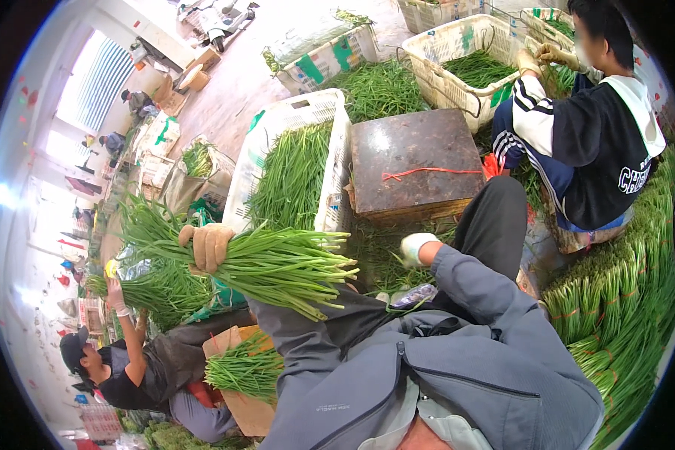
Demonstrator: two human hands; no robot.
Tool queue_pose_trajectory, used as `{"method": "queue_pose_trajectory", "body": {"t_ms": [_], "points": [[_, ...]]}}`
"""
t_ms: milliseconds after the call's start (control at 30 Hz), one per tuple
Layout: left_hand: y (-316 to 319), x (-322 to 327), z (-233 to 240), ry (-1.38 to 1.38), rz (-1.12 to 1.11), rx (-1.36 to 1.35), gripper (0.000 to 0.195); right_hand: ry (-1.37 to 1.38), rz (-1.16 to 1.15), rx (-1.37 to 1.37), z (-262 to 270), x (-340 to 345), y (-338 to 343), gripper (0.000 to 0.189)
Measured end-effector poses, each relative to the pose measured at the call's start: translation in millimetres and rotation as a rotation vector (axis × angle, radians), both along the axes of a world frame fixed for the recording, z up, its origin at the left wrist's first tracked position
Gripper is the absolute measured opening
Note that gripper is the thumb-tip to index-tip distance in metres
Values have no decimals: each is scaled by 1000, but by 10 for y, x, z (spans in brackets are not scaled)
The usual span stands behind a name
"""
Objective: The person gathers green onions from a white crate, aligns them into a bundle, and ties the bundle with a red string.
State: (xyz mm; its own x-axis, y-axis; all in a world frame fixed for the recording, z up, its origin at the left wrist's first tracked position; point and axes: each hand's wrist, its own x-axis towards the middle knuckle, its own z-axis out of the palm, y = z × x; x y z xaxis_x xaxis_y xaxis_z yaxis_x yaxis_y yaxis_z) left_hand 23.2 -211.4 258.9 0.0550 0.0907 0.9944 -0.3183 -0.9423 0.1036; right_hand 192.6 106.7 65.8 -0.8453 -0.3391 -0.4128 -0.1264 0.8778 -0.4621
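My left hand point(209, 247), in a tan glove, grips a thick bunch of long green stalks point(287, 267), which look like garlic chives. The cut ends point right, above my left thigh, and the leafy ends spread left. Over by my right knee is my right hand point(419, 249) in a white glove, blurred, with its fingers mostly hidden. Loose green scraps point(391, 261) lie on the floor beneath it. Ahead of me stands a dark-topped wooden box point(416, 152) with a red plastic tie point(427, 170) across it. A white plastic crate point(340, 146) to its left holds more stalks.
Banded bundles point(613, 304) line the floor on my right. One person point(585, 124) sits at front right beside a cream crate point(422, 50); another point(140, 360) works on my left near a cardboard box point(250, 416) of greens. A loose pile point(379, 90) lies beyond the wooden box.
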Motion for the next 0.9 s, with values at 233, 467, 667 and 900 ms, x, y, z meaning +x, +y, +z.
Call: {"method": "queue_pose_trajectory", "body": {"t_ms": [233,467,667,900], "points": [[222,70,-127,-104,-7,-30,64,148,-32,-1194,988,-328,-159,63],[479,294,-223,-599,180,-197,45,-162,204,-1377,1105,-344,-740,86],[468,148,-542,-521,244,-255,63,378,-196,-840,1121,-130,-771,96],[810,19,-449,-291,-62,-91,61,599,-308,-1146,1258,-593,7,50]]}}
